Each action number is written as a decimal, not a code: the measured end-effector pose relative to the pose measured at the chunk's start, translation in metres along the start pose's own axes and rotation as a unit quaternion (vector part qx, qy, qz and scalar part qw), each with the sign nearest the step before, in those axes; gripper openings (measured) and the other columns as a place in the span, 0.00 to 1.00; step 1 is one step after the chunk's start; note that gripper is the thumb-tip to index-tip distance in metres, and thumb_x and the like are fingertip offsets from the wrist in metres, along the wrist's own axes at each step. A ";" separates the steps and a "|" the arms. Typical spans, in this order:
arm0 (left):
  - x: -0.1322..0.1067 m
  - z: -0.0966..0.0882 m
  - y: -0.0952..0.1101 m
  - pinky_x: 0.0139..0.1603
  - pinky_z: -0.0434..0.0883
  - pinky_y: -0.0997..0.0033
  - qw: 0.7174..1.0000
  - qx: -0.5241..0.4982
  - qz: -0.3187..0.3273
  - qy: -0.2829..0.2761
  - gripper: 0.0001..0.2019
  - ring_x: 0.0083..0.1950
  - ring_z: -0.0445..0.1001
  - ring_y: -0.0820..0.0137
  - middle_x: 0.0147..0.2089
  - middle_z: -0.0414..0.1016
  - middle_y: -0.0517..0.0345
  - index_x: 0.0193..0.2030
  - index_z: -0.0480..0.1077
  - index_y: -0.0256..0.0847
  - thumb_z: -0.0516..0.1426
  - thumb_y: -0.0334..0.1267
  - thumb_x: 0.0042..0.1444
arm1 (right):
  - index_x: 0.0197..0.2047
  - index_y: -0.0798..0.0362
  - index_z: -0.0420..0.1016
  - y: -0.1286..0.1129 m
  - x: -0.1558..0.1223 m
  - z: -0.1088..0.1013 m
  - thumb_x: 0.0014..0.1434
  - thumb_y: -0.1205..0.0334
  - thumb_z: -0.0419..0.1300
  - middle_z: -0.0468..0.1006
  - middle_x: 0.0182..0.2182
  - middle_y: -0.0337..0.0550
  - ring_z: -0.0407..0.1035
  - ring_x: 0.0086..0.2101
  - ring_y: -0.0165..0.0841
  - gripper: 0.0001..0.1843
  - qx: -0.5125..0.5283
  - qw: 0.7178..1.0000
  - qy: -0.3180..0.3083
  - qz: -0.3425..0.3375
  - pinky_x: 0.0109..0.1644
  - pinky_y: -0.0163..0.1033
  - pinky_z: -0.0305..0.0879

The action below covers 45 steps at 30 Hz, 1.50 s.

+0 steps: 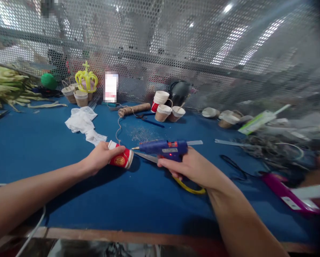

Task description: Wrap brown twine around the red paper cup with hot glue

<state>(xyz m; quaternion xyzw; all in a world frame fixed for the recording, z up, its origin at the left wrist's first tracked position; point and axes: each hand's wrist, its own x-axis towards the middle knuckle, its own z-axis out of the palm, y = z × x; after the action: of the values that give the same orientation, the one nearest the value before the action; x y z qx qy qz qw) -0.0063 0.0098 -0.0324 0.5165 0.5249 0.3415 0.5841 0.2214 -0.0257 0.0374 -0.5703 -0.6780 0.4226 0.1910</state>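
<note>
My left hand (97, 157) is wrapped round a red and white paper cup (120, 161) lying on its side, its base end toward the right. A strand of twine (118, 134) runs to the cup from a twine roll (134, 109) behind it. My right hand (188, 166) grips a blue glue gun (162, 148) with a red light lit. The gun's nozzle points left, close to the cup's end. Below the gun are yellow-handled scissors (146, 157), their blade by my right fingers; whether that hand also holds them I cannot tell.
Crumpled white gauze (81, 121) lies behind my left hand. Twine-wrapped cups (163, 113) stand at the back, near a blue pen-like tool (153, 122). A yellow crown (86, 80) sits on cups at the back left. At the right are tangled grey strands (267, 150) and a purple glue gun (280, 189).
</note>
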 end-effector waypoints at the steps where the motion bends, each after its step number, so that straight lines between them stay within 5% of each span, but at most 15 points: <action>1: 0.000 0.000 0.001 0.23 0.58 0.74 1.000 0.001 -0.003 0.001 0.16 0.22 0.66 0.73 0.21 0.72 0.59 0.23 0.69 0.36 0.59 0.50 0.43 | 0.27 0.56 0.71 0.000 -0.002 0.001 0.51 0.52 0.57 0.65 0.12 0.34 0.59 0.15 0.24 0.14 -0.033 0.999 0.000 0.008 0.19 0.30 0.57; 5: -0.001 0.001 0.004 0.23 0.59 0.74 1.000 0.007 0.000 0.000 0.16 0.22 0.68 0.72 0.22 0.73 0.57 0.24 0.71 0.35 0.59 0.49 0.43 | 0.23 0.53 0.69 0.000 -0.005 0.003 0.53 0.53 0.54 0.66 0.12 0.34 0.61 0.15 0.26 0.14 -0.154 0.988 0.011 -0.003 0.19 0.32 0.57; 15: -0.001 0.003 0.006 0.22 0.60 0.74 1.000 0.002 0.001 0.001 0.15 0.22 0.67 0.72 0.20 0.72 0.56 0.23 0.70 0.35 0.59 0.48 0.43 | 0.19 0.51 0.61 -0.004 -0.009 0.014 0.53 0.63 0.51 0.67 0.16 0.36 0.61 0.20 0.28 0.12 -0.245 0.946 0.093 -0.190 0.27 0.34 0.59; 25: 0.000 0.003 0.005 0.21 0.60 0.74 1.000 0.008 -0.003 0.010 0.16 0.22 0.69 0.70 0.21 0.74 0.54 0.24 0.70 0.35 0.59 0.49 0.43 | 0.20 0.50 0.67 -0.010 -0.013 0.014 0.53 0.62 0.51 0.65 0.16 0.36 0.59 0.20 0.29 0.12 -0.261 0.953 0.061 -0.144 0.25 0.35 0.58; 33: -0.001 0.004 0.006 0.21 0.60 0.73 1.000 0.015 0.003 0.019 0.16 0.22 0.68 0.70 0.19 0.72 0.56 0.23 0.70 0.35 0.59 0.49 0.43 | 0.19 0.51 0.59 -0.005 -0.013 0.017 0.54 0.62 0.52 0.65 0.17 0.35 0.59 0.20 0.28 0.13 -0.253 0.950 0.081 -0.165 0.28 0.34 0.57; 39: -0.001 0.004 0.007 0.21 0.59 0.74 1.000 0.016 0.004 0.016 0.16 0.22 0.69 0.70 0.20 0.73 0.54 0.23 0.70 0.35 0.58 0.49 0.44 | 0.21 0.51 0.59 -0.006 -0.017 0.019 0.53 0.59 0.52 0.65 0.17 0.34 0.57 0.19 0.26 0.12 -0.205 0.971 0.077 -0.096 0.23 0.32 0.56; 45: 0.001 0.003 0.004 0.21 0.60 0.73 1.000 0.006 0.007 0.012 0.15 0.23 0.69 0.70 0.21 0.74 0.54 0.25 0.71 0.35 0.58 0.48 0.44 | 0.20 0.51 0.62 -0.006 -0.017 0.021 0.52 0.62 0.53 0.67 0.18 0.34 0.60 0.20 0.27 0.10 -0.213 0.967 0.066 -0.121 0.27 0.33 0.58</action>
<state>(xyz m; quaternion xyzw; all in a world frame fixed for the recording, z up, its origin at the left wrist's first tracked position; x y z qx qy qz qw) -0.0027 0.0107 -0.0292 0.5197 0.5304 0.3481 0.5722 0.2071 -0.0486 0.0335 -0.5386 -0.8020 0.2032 0.1592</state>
